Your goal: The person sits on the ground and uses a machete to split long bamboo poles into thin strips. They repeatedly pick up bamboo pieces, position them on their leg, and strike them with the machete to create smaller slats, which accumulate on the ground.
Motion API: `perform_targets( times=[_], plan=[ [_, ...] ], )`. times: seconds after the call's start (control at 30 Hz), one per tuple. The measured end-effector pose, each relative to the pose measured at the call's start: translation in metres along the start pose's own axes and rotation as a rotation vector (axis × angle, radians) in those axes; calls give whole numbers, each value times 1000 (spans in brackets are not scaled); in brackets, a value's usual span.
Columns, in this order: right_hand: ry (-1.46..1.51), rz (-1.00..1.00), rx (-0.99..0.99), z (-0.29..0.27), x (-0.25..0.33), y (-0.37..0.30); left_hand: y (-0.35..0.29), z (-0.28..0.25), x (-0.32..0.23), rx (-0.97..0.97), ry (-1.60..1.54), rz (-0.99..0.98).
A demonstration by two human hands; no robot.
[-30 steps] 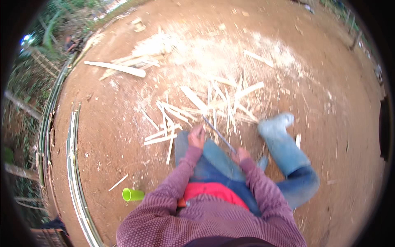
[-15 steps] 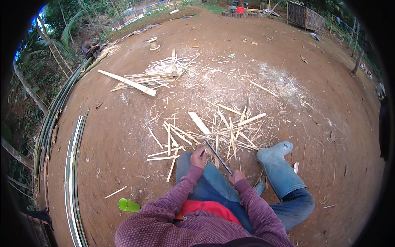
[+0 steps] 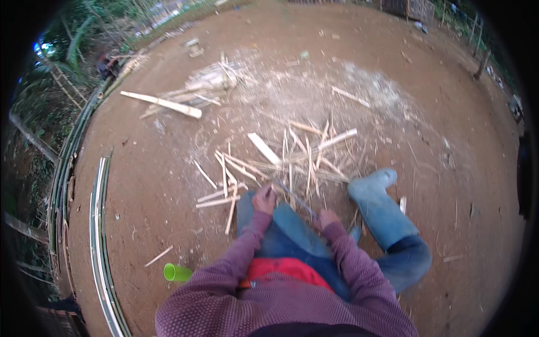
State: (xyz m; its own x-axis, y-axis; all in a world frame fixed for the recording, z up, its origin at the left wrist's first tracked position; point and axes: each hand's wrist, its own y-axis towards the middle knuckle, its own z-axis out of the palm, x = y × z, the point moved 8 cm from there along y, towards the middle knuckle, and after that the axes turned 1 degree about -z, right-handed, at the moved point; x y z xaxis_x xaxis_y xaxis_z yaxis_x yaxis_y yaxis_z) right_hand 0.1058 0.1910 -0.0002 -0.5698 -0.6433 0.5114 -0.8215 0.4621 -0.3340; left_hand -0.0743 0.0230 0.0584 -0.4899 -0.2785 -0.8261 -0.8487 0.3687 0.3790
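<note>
Long-bladed knife (image 3: pixel 301 204), head view: slanting over the bent leg (image 3: pixel 295 224); right hand (image 3: pixel 327 219) closed on near end, left hand (image 3: pixel 264 199) curled beside far end, its hold unclear. Soil (image 3: pixel 477 224) opens right of rubber boot (image 3: pixel 383 210). Bamboo strips (image 3: pixel 264 148) crowd ahead; green cup (image 3: pixel 180 273), bamboo poles (image 3: pixel 97 236), left.

Daylit brown earth (image 3: pixel 157 185) around me; greenery (image 3: pixel 36 115) along its left edge; boxy brown structure (image 3: pixel 418 9), far-right corner.

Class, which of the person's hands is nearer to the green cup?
Left. The left hand is ahead and to the right of the green cup; the right hand is also ahead, but farther right.
</note>
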Motion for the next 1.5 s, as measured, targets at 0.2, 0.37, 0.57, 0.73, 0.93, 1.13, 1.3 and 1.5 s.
perform_targets(
  times=[0.2,0.37,0.57,0.73,0.93,1.13,1.3,1.5],
  plan=[
    [-62,98,49,21,-28,11,-7,2,43,52,-124,-152],
    [-72,79,99,-14,11,-18,-5,1,30,45,-223,-196],
    [-32,182,142,-4,-20,-7,-2,0,46,24,-226,-201],
    [33,147,27,-14,-20,-6,0,0,27,43,-167,-209],
    [160,-7,-74,-16,8,-12,-4,10,7,109,-38,-144],
    [208,-108,-145,-10,40,-26,-2,11,-7,111,93,31],
    [201,-36,-151,0,27,-20,1,16,-4,99,126,62],
    [135,-42,-112,3,20,-15,3,14,1,43,112,-104]
  ],
)
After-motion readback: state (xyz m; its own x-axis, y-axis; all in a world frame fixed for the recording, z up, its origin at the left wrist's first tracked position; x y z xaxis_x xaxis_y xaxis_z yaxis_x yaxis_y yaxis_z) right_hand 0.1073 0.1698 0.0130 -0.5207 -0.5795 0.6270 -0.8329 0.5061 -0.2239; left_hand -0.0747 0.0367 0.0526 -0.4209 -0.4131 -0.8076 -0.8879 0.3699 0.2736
